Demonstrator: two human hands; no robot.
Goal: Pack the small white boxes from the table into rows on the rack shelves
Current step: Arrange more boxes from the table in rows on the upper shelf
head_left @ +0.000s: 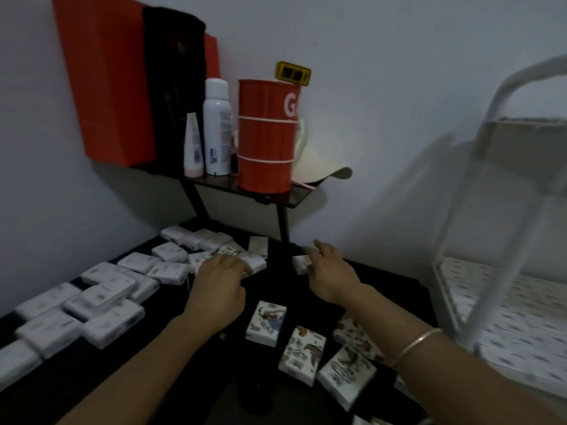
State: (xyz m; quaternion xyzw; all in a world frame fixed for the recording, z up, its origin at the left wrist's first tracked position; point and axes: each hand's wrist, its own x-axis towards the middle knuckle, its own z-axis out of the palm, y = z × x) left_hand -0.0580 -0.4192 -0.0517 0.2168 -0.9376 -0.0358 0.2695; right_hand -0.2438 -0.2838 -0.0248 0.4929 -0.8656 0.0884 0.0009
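While many small white boxes (101,297) remain spread over the dark table (129,372) at lower left and centre of the frame, the white rack (478,191) at the right edge already carries rows of packed boxes on its lower shelf (503,332). Judged from this, packing is partly done, with much stock left. The left hand (219,282) rests palm-down, fingers loosely spread over a box at centre. The right hand (333,273) is open, fingertips touching a single box (300,263). Neither grips yet. Patterned boxes (302,352) lie at lower centre.
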